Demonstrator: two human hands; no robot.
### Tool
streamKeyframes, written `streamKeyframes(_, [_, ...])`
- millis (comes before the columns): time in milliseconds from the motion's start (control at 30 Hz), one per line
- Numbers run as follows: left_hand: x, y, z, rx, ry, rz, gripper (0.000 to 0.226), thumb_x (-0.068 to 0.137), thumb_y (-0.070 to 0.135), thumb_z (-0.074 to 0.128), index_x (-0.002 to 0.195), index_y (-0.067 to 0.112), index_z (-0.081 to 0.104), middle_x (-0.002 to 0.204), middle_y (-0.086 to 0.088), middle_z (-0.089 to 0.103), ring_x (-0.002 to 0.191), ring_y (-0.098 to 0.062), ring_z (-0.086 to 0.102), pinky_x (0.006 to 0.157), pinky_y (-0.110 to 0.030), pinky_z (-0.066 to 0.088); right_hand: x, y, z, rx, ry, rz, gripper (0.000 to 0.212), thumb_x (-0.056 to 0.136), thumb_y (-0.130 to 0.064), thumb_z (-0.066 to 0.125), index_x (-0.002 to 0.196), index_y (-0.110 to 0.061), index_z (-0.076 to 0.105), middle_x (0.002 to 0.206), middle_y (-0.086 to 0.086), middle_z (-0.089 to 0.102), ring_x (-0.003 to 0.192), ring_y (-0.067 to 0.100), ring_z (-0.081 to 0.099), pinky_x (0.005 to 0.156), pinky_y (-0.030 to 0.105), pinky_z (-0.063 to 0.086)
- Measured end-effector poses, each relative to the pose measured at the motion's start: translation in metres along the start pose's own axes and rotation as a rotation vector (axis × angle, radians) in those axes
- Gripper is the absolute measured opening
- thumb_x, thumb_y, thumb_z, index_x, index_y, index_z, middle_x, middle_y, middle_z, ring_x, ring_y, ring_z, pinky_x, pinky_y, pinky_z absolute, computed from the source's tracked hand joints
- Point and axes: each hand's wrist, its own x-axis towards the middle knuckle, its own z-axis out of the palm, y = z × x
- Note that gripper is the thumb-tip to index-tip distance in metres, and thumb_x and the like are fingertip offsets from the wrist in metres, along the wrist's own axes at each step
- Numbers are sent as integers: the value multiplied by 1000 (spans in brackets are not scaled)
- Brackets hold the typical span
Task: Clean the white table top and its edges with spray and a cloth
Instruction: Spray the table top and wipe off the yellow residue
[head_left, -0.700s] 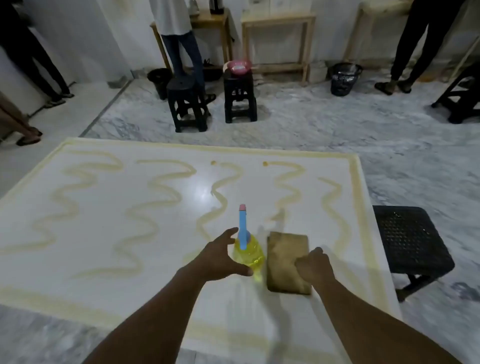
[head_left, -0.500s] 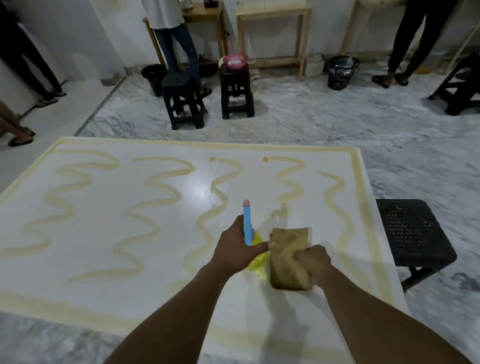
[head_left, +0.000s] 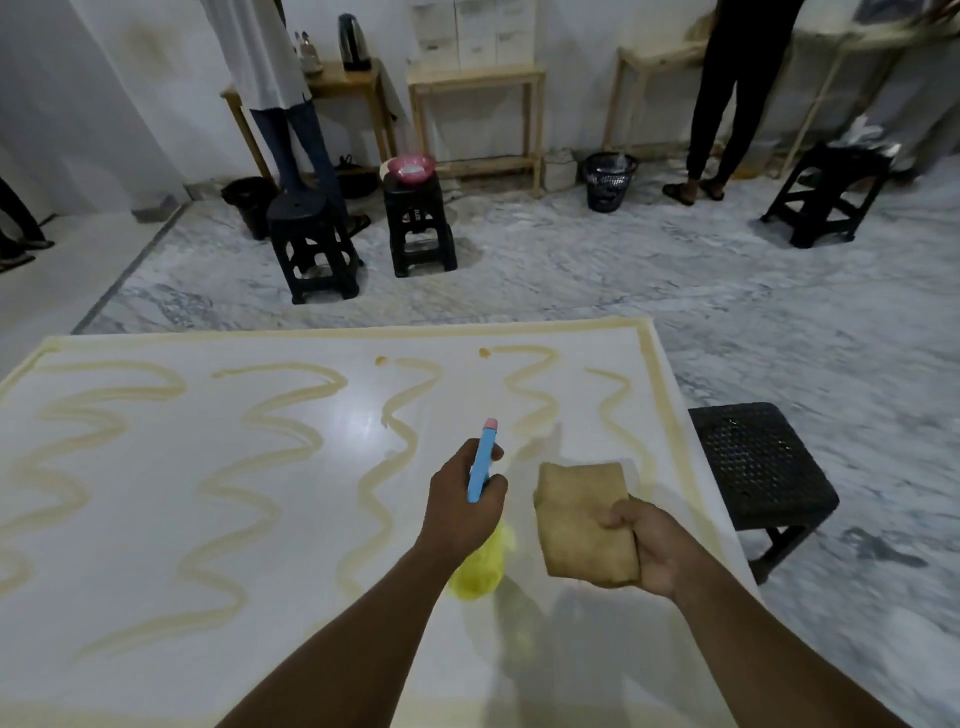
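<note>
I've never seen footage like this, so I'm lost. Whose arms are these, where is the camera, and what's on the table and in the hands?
There is no machine here. These are a person's two bare arms, filmed by one wide-angle camera worn on their head, looking forward and down. The left hand grips a spray bottle with a yellow body and a blue sprayer, its nozzle pointing across the table. The right hand holds a folded brown cloth. Below them is a white table top marked with wavy yellowish smears and a similar band along its edges. A black stool stands beside the table, and other people stand further back.
</note>
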Motion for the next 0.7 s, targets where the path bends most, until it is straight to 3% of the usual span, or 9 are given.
streamKeyframes(67, [1,16,-2,-47,-107,14,22,99,4,60,101,23,70,99,-17,72,73,-29,68,69,-34,65,-10,-15,-5,32,-7,-42,47,85,0,47,127,-17,58,122,21,66,108,45,64,74,55,56])
streamKeyframes(167, [-1,31,4,-34,-253,37,15,102,15,66,108,11,78,95,-14,76,82,-37,74,61,-44,67,-22,-33,-8,75,16,-96,46,86,-4,47,128,-20,58,123,20,66,109,44,63,78,59,55])
streamKeyframes(233, [-3,38,9,32,-326,55,27,101,32,69,108,8,79,91,-18,76,79,-41,75,57,-43,67,-29,-42,-8,82,36,-110,45,88,-9,49,130,-20,57,124,20,66,108,42,63,77,55,55])
streamKeyframes(333, [-3,49,13,160,-390,74,54,95,57,66,92,4,75,84,-27,72,67,-40,73,55,-45,66,-37,-48,-9,68,57,-129,42,89,-14,50,130,-21,57,124,20,66,109,43,63,79,56,55])
streamKeyframes(400, [-2,53,14,266,-431,57,61,89,65,64,81,6,70,71,-21,69,63,-38,75,60,-50,67,-40,-49,-10,75,73,-139,41,91,-16,51,131,-19,57,123,19,68,109,41,64,84,57,54])
streamKeyframes(467, [-1,56,16,369,-494,62,59,85,72,61,66,16,64,56,-2,62,57,-34,74,62,-48,68,-43,-51,-12,84,81,-153,39,94,-19,50,132,-18,57,122,19,68,106,40,65,86,54,52])
streamKeyframes(533, [-1,59,15,427,-529,85,59,85,74,58,66,18,62,58,-4,64,55,-31,75,63,-45,67,-47,-53,-14,85,71,-168,36,96,-20,49,131,-18,58,122,18,67,105,39,64,89,54,50])
streamKeyframes(633, [5,61,14,400,-532,97,60,91,66,59,87,7,71,82,-20,75,63,-36,77,65,-49,67,-52,-56,-17,75,52,-196,33,97,-18,49,128,-21,59,120,18,69,105,39,65,93,56,48])
streamKeyframes(700, [8,60,15,398,-503,105,58,92,62,60,83,6,69,71,-17,71,61,-36,76,65,-48,66,-51,-56,-19,38,50,-187,33,97,-17,50,127,-22,59,119,17,70,104,39,66,89,54,50])
